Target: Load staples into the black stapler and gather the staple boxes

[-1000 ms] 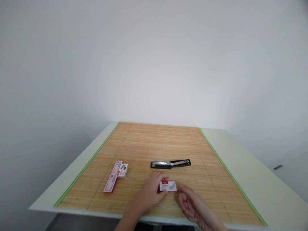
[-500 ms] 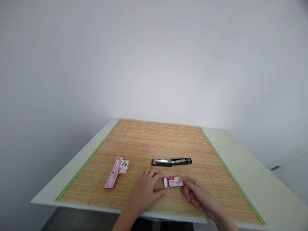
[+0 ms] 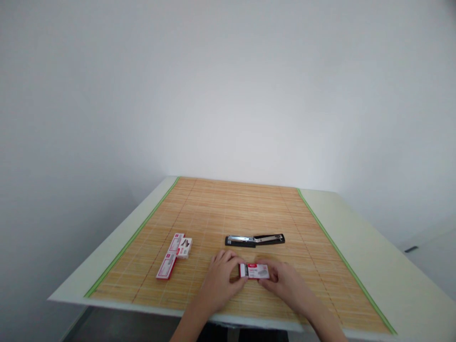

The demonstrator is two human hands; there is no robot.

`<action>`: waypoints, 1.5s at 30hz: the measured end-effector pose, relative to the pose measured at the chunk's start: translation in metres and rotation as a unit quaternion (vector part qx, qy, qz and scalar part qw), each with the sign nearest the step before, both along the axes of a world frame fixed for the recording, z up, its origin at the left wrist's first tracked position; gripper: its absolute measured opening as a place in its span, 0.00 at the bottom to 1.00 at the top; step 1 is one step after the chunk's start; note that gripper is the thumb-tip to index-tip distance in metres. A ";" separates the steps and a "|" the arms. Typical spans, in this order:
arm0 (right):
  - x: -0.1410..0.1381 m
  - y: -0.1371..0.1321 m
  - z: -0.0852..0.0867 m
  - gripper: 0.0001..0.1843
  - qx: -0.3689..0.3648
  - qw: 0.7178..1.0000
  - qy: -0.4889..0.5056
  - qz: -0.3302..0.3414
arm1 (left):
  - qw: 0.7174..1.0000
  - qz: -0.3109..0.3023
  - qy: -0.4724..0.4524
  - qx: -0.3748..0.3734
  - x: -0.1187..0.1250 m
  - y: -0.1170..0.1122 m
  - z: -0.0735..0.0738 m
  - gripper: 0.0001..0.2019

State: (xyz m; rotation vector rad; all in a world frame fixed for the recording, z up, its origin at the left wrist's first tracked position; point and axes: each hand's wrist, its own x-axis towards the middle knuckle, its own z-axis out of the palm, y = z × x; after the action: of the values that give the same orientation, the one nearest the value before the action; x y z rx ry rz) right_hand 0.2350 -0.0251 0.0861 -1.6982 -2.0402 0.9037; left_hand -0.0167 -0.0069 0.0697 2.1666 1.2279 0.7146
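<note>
A small red and white staple box lies on the bamboo mat between my hands, its sleeve slid partly off so that grey shows at the left end. My left hand pinches that left end between thumb and forefinger. At the opposite end, the thumb and forefinger of my right hand grip the sleeve's long edges. Just beyond the box rests a black stapler, folded wide open with its metal rail showing.
To the left are two long red and white boxes, end to end, with a smaller white box against them. The bamboo mat has green borders and covers the middle of a white table. A pale wall stands behind.
My right hand has moved in from the box's right corner to grip its end. The box has shifted slightly left, and my left fingers now close on it.
</note>
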 end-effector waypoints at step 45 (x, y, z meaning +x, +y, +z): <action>0.024 0.005 -0.010 0.21 0.047 0.996 0.064 -0.036 | 0.999 0.014 -0.040 -0.011 -0.006 -0.001 -0.002 0.18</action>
State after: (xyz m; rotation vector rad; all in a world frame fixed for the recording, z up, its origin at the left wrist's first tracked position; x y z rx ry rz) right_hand 0.2595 -0.0199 0.0763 -1.6114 -1.8951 0.8564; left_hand -0.0224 -0.0077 0.0678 2.0863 1.2210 0.7896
